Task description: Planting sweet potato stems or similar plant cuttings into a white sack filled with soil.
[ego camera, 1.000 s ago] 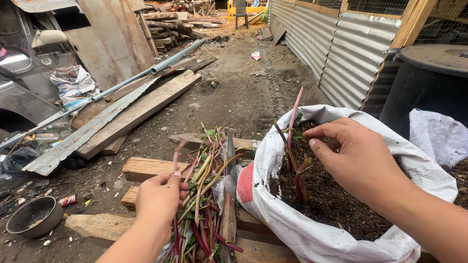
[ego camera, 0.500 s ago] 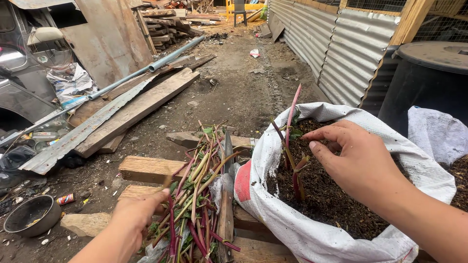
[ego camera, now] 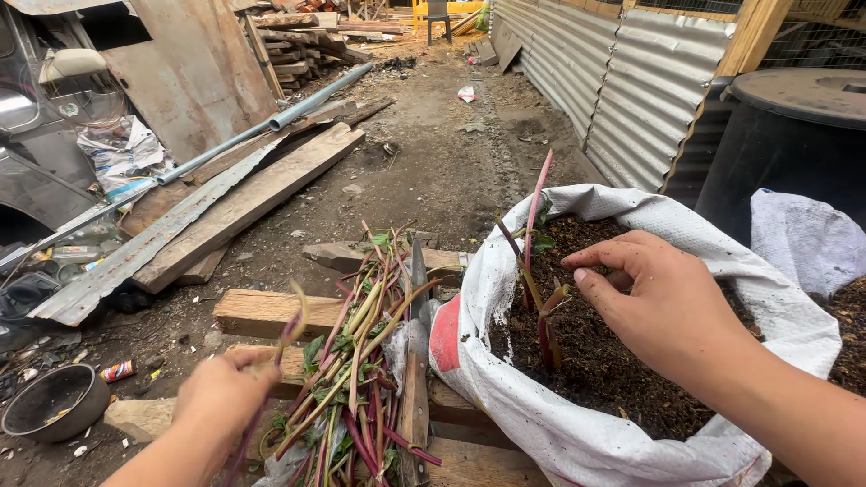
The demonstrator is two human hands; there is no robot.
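Left hand pinching stem; right hand curled over soil.

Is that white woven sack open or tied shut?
Open: the white woven sack has its rim rolled back, showing dark soil with stem cuttings standing in it.

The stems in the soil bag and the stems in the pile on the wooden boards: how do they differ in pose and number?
The planted stems stand nearly upright in the dark soil of the white sack, beside the right hand; the piled stems lie flat on the wooden boards. The planted stems are few and spaced apart, the piled stems many and overlapping. The left hand holds one stem drawn from the pile. Both groups are reddish and green cuttings.
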